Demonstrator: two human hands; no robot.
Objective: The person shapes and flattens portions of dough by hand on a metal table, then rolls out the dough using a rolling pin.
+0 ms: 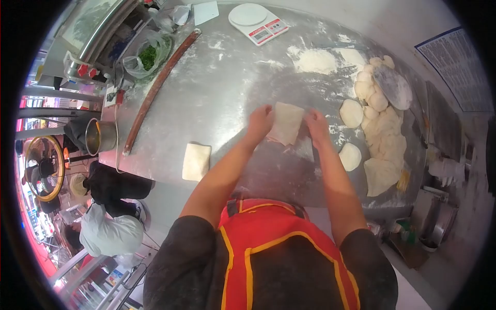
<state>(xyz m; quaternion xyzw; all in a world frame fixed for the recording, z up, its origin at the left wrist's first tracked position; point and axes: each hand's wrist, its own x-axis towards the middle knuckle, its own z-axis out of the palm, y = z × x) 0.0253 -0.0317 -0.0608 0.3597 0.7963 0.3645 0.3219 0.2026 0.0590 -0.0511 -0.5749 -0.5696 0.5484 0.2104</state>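
Note:
A thin sheet of dough is between my two hands, over the steel table, with a pinkish patch showing at its lower edge. My left hand has curled fingers at the sheet's upper left edge. On the opposite edge, the fingers of my right hand are bent and close together. Both fingertips are small in view, so their exact grip is partly hidden. A folded square of dough lies to the left, near the table's front edge. Two flat dough rounds, one higher and one lower, lie right of my right hand.
Dough balls and a large dough mass line the right side. Flour is heaped at the back, near a white kitchen scale. A long brown rod and a bag of chopped greens are left. A person is at lower left.

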